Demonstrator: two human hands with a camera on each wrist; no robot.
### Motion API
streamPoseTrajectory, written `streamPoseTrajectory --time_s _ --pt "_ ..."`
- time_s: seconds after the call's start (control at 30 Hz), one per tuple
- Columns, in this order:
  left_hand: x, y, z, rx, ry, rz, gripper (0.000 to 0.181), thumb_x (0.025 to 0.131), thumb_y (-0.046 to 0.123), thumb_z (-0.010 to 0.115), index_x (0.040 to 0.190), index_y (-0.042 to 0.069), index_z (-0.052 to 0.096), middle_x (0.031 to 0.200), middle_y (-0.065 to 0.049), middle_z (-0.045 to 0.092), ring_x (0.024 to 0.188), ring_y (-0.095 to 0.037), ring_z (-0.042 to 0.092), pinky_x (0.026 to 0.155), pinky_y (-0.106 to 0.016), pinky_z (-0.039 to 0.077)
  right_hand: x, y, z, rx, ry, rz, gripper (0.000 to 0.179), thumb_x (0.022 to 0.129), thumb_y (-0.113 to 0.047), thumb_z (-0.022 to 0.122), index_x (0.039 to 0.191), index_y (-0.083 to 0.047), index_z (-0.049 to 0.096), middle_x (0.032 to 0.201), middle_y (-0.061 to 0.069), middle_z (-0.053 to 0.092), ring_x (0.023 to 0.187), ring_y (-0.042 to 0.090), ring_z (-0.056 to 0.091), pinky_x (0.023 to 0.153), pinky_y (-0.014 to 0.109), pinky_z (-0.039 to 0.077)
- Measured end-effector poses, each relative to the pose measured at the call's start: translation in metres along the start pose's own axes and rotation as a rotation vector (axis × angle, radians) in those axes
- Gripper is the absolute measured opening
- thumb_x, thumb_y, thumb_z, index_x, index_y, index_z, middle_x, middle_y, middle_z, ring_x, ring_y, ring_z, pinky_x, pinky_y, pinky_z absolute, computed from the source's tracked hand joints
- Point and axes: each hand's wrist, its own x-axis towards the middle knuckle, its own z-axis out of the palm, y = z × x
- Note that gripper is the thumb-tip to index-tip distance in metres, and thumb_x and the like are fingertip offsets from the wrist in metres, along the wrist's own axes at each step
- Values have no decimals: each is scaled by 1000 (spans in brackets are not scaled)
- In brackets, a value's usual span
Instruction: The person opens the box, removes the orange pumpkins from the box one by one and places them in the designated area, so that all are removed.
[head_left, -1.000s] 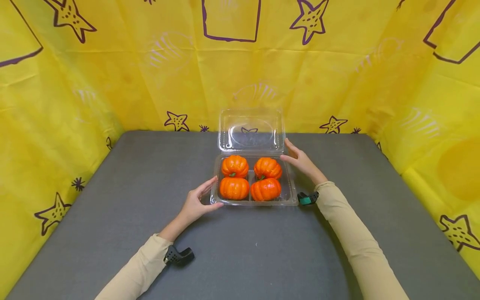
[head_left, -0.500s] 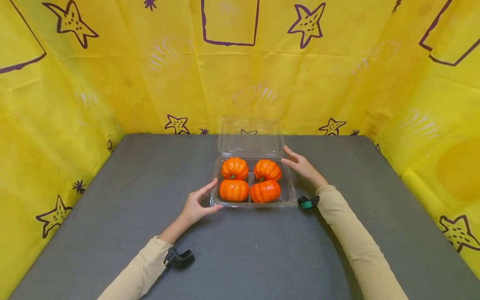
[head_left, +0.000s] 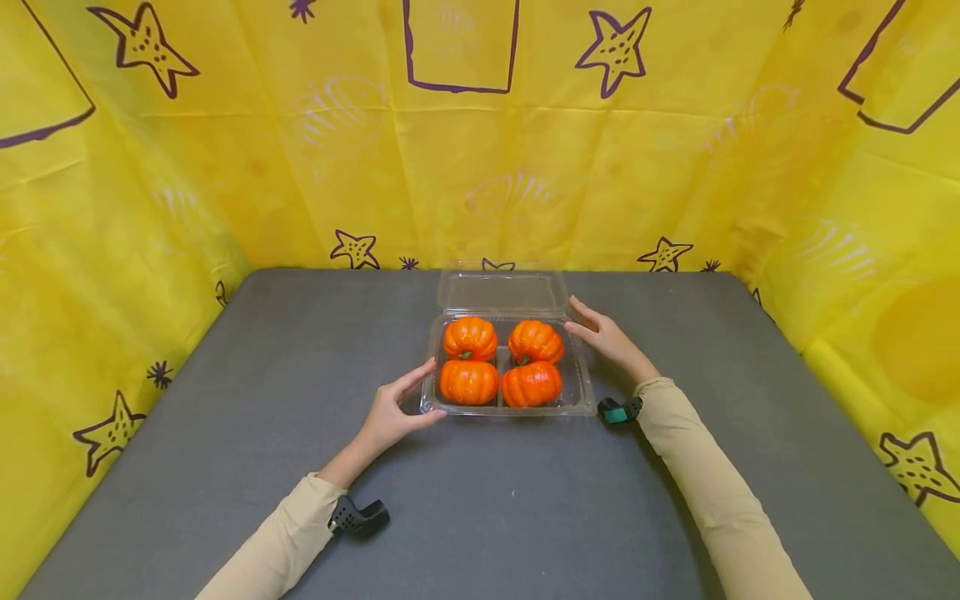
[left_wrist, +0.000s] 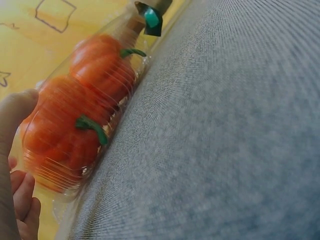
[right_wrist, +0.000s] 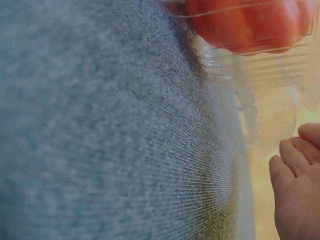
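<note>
A clear plastic clamshell container (head_left: 585, 392) lies on the table with its hinged lid (head_left: 502, 292) leaning back at the far side. Inside the base sit several small orange pumpkins (head_left: 468, 382) with green stems, in two columns parted by a divider. My left hand (head_left: 387, 412) holds the container's near left corner, thumb at the front and fingers along the left side. In the left wrist view the thumb (left_wrist: 20, 110) lies by the rim. Near the far right corner by the hinge is my right hand (head_left: 606, 335), fingers extended, thumb tip at the rim.
The grey cloth-covered table (head_left: 480, 508) surrounds the container. A yellow patterned curtain (head_left: 480, 167) stands behind it and along both sides, close behind the lid. Each wrist wears a dark camera mount (head_left: 360, 515).
The lid has dropped further back and now leans lower. My right hand has shifted slightly down and to the right in view. The left hand stays at its corner.
</note>
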Motion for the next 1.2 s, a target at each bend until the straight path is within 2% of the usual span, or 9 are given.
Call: streamPoseTrajectory --time_s 0.1,0.3,0.5,0.63,0.73,0.87,0.93,1.1,1.2 --pt "-1 0 0 -1 3 2 64 59 -16 74 116 -20 46 118 -33 47 108 -43 46 91 -38 36 -2 -1 0 29 13 -40 59 92 -12 51 138 5 19 143 21 17 129 33 19 103 42 18" --pt "-2 3 -1 3 2 -5 55 60 -15 74 111 -18 51 120 -33 45 112 -42 43 93 -26 35 -5 0 -2 206 8 -159 63 86 0 57 139 3 23 141 23 24 127 36 25 100 45 24" --pt "-3 4 -2 10 6 8 53 59 -15 75 107 -17 54 119 -33 45 112 -42 43 93 -24 35 -13 -9 -1 205 -18 -302 66 81 2 63 138 1 29 139 19 30 127 28 29 100 41 25" --pt "-2 5 -2 73 10 30 61 56 -11 79 111 -17 52 119 -31 47 111 -41 44 94 -23 34 -22 -17 2 210 -64 -390 63 77 7 65 133 7 35 135 24 35 124 31 33 98 39 29" --pt "0 5 -2 124 16 46 69 54 -8 81 115 -17 50 117 -30 49 110 -40 47 94 -22 33 -31 -22 7 193 -117 -410 59 74 10 66 127 12 40 130 27 40 120 35 37 96 39 32" --pt "1 5 -1 157 32 74 71 53 -7 82 115 -17 49 115 -30 51 106 -42 49 94 -22 34 -43 -31 17 178 -176 -396 54 71 15 66 121 16 44 123 31 44 115 41 40 93 47 33" --pt "1 5 -1 170 40 88 70 52 -6 82 113 -17 50 113 -30 52 104 -43 49 93 -21 34 -48 -35 21 178 -191 -381 52 71 15 66 119 17 46 121 31 45 115 39 42 93 47 33" --pt "0 3 1 172 44 103 69 52 -7 82 112 -18 51 113 -30 52 103 -43 50 93 -21 35 -54 -35 27 183 -216 -375 39 75 13 64 113 14 53 124 28 45 119 25 42 96 33 34" --pt "0 2 0 170 42 110 69 51 -7 82 112 -18 51 113 -30 52 103 -43 50 93 -22 35 -54 -36 29 175 -229 -405 33 77 14 61 109 13 57 124 28 45 120 26 41 96 29 34"
